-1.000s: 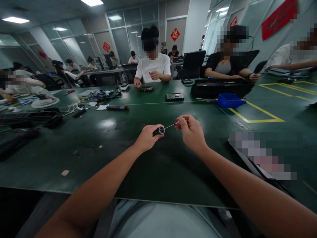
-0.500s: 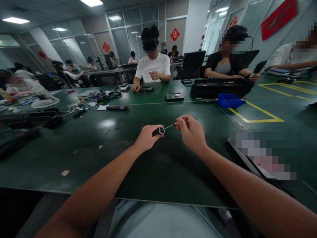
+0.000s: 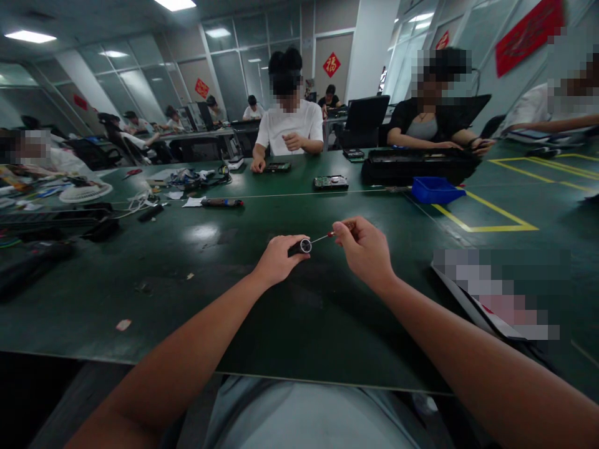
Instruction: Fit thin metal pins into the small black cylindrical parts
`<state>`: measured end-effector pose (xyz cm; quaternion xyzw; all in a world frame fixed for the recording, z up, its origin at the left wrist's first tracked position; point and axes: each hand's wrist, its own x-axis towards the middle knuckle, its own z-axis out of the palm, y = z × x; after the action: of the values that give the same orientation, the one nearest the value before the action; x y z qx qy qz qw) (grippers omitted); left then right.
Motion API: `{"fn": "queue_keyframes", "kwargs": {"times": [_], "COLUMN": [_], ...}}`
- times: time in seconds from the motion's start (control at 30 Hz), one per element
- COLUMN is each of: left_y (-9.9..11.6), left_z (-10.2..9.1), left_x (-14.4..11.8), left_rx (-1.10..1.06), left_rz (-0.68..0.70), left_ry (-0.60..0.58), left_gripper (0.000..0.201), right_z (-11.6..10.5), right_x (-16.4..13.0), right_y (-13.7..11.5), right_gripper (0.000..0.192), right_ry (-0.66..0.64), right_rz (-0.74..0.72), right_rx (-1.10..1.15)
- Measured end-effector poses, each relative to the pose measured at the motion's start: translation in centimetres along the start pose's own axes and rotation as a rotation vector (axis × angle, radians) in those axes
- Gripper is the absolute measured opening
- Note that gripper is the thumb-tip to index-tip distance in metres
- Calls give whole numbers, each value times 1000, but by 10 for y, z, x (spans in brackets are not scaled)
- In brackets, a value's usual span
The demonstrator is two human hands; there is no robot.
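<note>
**Screwdriver tip at the cylinder's end face**

Left hand (image 3: pixel 276 260): fingers wrapped around a small black cylinder (image 3: pixel 299 247), held just above the counter (image 3: pixel 196 293), its round silver-rimmed end turned toward the right hand.

Right hand (image 3: pixel 365 252): fingers pinched on the red handle of a thin screwdriver (image 3: pixel 324 237); shaft runs left and the tip sits at the cylinder's end face. Can't tell whether it's seated in a screw, too small.

Judgement: driving or loosening a fastener in the cylinder's end. Next move calls for keeping the shaft in line with the cylinder's axis, the left grip steady, and a light twist from the right fingertips.

Writing: red diamond sign (image 3: pixel 331 64) on the back wall carries one Chinese character, looks like "福". Red banner (image 3: pixel 528 34) at upper right, text unreadable. No labels legible on the cylinder or screwdriver.
</note>
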<state>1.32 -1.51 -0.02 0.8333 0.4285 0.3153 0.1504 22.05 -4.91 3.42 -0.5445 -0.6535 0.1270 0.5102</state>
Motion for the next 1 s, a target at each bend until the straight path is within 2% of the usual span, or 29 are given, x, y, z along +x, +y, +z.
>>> {"fn": "queue_keyframes", "kwargs": {"times": [0.33, 0.43, 0.57, 0.8, 1.0], "left_y": [-2, -2, -1, -1, -1], "left_z": [0, 1, 1, 1, 1], "left_x": [-2, -2, -2, -1, -1], "left_rx": [2, 5, 6, 2, -1], "left_rz": [-31, -36, -14, -37, -28], "left_ry": [2, -1, -17, -11, -32], "left_gripper": [37, 37, 39, 38, 37], "right_z": [0, -1, -2, 1, -2], "right_x": [-4, -3, -2, -5, -5], "right_y": [0, -2, -4, -1, -5], "right_gripper": [15, 18, 32, 23, 32], "right_ry": [-186, -184, -152, -150, -170], "right_rz": [-76, -66, -39, -92, -74], "right_rx": [154, 116, 43, 77, 43]}}
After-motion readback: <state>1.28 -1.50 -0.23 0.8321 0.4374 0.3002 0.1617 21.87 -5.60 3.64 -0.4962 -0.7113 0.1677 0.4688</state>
